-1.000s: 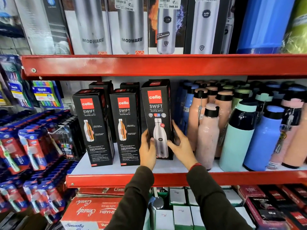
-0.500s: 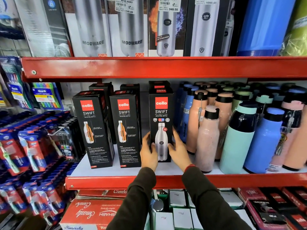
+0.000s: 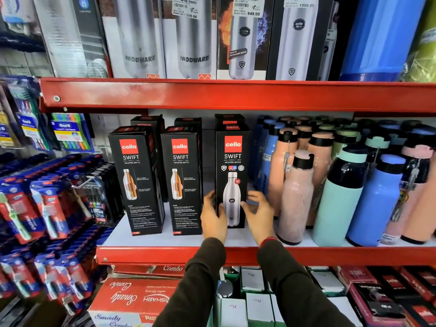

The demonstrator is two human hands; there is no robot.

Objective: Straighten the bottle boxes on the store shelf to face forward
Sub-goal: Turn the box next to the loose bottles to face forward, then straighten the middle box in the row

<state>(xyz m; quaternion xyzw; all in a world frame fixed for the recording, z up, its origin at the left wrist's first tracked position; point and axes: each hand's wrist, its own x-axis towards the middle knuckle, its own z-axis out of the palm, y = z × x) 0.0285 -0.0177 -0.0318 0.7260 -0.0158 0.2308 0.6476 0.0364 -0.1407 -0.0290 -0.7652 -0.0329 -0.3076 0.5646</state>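
Note:
Three black Cello Swift bottle boxes stand in the front row of the middle red shelf (image 3: 165, 254). The right box (image 3: 232, 161) is upright and faces straight forward. My left hand (image 3: 213, 217) grips its lower left edge, thumb on the front. At the lower right edge my right hand (image 3: 259, 213) has its fingers spread, barely touching the box. The middle box (image 3: 181, 180) and the left box (image 3: 136, 182) stand a little to the left, leaning slightly in this view. More black boxes stand behind them.
Pink, blue and mint bottles (image 3: 297, 197) crowd the shelf right of the box, close to my right hand. Toothbrush packs (image 3: 47, 208) hang at the left. The upper shelf holds tall steel-bottle boxes (image 3: 193, 38). Cartons (image 3: 132, 300) sit below.
The right box has turned from angled to facing forward and now stands square on the shelf. My right hand has loosened, its fingers spreading off the box's side.

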